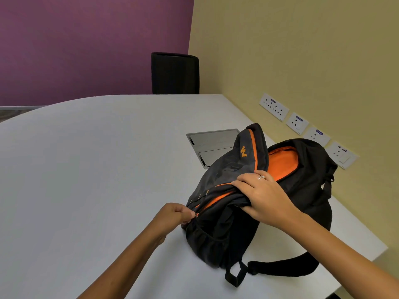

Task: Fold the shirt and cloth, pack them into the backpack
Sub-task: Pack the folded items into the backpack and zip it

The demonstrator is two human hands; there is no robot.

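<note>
Directly under right hand — backpack

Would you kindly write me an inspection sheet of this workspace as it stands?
Surface: white table with a metal hatch set into it.
Job's things: backpack lying on the table, main compartment open, orange lining showing; shirt and cloth not seen.
Clutter: nothing seen.
Grip: left hand pinches at the zip end; right hand grips the front flap.
Cables: nothing seen.
Surroundings: purple wall, yellow wall with sockets, black chair behind the table.
</note>
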